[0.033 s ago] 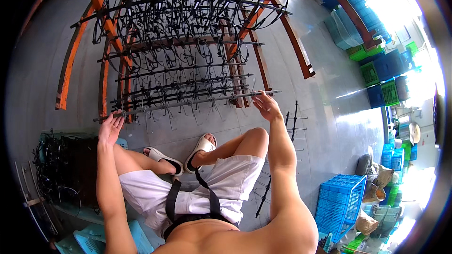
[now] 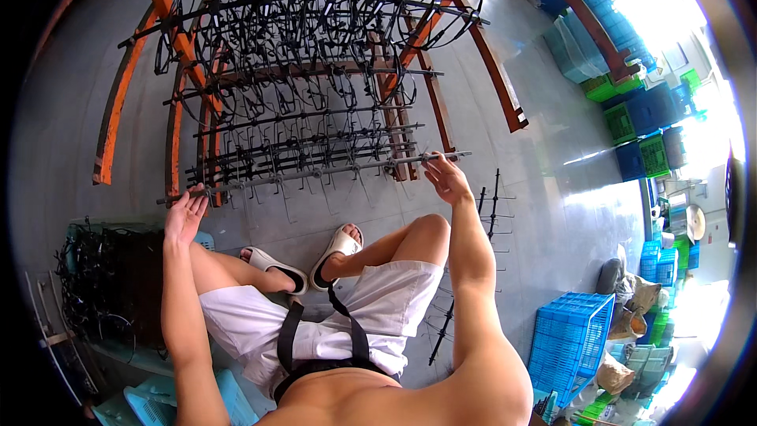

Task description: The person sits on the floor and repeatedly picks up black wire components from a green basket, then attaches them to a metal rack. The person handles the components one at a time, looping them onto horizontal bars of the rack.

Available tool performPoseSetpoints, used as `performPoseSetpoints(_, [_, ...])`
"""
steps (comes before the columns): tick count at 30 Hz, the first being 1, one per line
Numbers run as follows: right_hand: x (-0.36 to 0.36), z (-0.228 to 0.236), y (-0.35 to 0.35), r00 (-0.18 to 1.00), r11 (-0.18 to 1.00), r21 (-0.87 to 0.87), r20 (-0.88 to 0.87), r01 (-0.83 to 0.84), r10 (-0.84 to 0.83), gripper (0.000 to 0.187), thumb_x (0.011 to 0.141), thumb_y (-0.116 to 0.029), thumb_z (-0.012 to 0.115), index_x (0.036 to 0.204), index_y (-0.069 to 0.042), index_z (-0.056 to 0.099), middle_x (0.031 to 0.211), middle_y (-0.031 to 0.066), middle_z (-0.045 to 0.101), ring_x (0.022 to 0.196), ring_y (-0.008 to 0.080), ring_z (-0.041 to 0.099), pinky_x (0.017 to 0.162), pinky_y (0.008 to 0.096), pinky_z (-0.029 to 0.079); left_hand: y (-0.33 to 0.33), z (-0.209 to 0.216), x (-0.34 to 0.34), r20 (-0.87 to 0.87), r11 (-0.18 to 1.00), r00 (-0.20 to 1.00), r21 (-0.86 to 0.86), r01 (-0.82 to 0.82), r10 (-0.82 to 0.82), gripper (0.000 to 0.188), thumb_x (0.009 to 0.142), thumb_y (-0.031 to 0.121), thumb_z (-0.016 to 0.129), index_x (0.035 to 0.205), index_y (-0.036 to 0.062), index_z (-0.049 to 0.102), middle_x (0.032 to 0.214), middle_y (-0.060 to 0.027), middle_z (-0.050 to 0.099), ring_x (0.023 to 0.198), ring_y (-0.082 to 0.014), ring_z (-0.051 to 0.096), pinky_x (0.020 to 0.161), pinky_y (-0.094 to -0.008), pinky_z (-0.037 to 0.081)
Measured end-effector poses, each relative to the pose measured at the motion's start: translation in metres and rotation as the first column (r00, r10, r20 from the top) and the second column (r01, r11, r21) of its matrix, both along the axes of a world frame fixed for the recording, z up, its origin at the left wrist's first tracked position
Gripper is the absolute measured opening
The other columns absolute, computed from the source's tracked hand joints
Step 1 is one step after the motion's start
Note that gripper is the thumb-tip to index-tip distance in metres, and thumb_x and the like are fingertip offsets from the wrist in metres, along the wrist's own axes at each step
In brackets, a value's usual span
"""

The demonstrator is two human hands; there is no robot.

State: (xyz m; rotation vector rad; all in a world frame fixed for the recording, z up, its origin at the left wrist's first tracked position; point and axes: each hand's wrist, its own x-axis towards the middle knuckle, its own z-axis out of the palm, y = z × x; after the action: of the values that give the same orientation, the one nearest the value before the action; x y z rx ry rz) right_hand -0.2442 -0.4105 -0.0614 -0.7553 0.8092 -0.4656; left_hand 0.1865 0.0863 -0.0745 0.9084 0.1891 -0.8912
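Note:
A long grey metal bar with thin wire hooks [image 2: 319,172] stretches across in front of me, its right end slightly higher in the picture. My left hand [image 2: 186,215] is closed on the bar near its left end. Near the other end, my right hand [image 2: 447,177] grips it with fingers and thumb. Hooks hang down along the bar, and none of them visibly carries a part. Just beyond it, similar dark hooked bars [image 2: 307,114] sit in rows on an orange rack [image 2: 188,51]. The upper rows are hung thickly with black looped parts [image 2: 315,12].
More hooked bars [image 2: 449,315] are on the grey floor to my right. A blue crate [image 2: 569,339] stands farther right, with stacked crates and sacks along that side. At my left, a bin heaped with black parts [image 2: 98,288] stands near a light-blue basket [image 2: 154,402].

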Motion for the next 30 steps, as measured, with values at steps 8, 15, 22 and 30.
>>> performPoseSetpoints(8, [-0.075,-0.033,0.013,0.993,0.994,-0.049,0.063,0.100,-0.097,0.031,0.091,-0.019,0.056,0.116,0.000,0.055,0.104,0.0124,0.064,0.095,0.0229,0.060,0.086,0.0325,0.048,0.014,0.053,-0.006,-0.119,0.986,0.992,0.169,-0.014,0.034,0.040,0.094,0.013,0.043,0.123,-0.0140,0.035,0.127,-0.0306,0.046,0.123,-0.0386,0.045,0.106,-0.0487,0.037])
performPoseSetpoints(15, [-0.013,0.079,0.212,0.832,0.394,-0.900,-0.358,-0.187,-0.423,0.022,0.091,-0.019,0.053,0.093,0.003,0.056,0.078,0.0062,0.056,0.069,0.0139,0.052,0.058,0.0266,0.043,0.162,0.084,-0.044,0.588,0.614,0.808,0.628,-0.478,0.029,0.026,0.092,0.024,0.056,0.102,0.0003,0.061,0.095,-0.0129,0.067,0.075,-0.0237,0.065,0.071,-0.0326,0.053])
performPoseSetpoints(22, [0.091,0.047,0.346,0.579,0.435,-0.385,-0.596,-0.814,0.556,0.014,0.093,-0.012,0.051,0.088,0.000,0.057,0.070,0.0040,0.057,0.062,0.0093,0.051,0.056,0.0234,0.042,0.257,-0.049,-0.045,0.347,-0.191,0.739,0.823,-0.535,-0.577,0.042,0.080,0.014,0.061,0.117,0.0011,0.047,0.122,-0.0198,0.045,0.112,-0.0393,0.043,0.090,-0.0455,0.042])
performPoseSetpoints(30, [0.123,0.005,0.347,0.128,-0.073,-0.208,-0.802,-0.975,0.583,0.025,0.085,-0.018,0.063,0.102,0.000,0.062,0.091,0.0142,0.066,0.084,0.0238,0.064,0.076,0.0332,0.050,0.322,0.039,0.080,0.505,-0.384,0.527,0.365,-0.848,-0.684,0.086,0.064,0.024,0.076,0.135,0.0041,0.033,0.142,-0.0179,0.029,0.130,-0.0373,0.029,0.109,-0.0509,0.021])
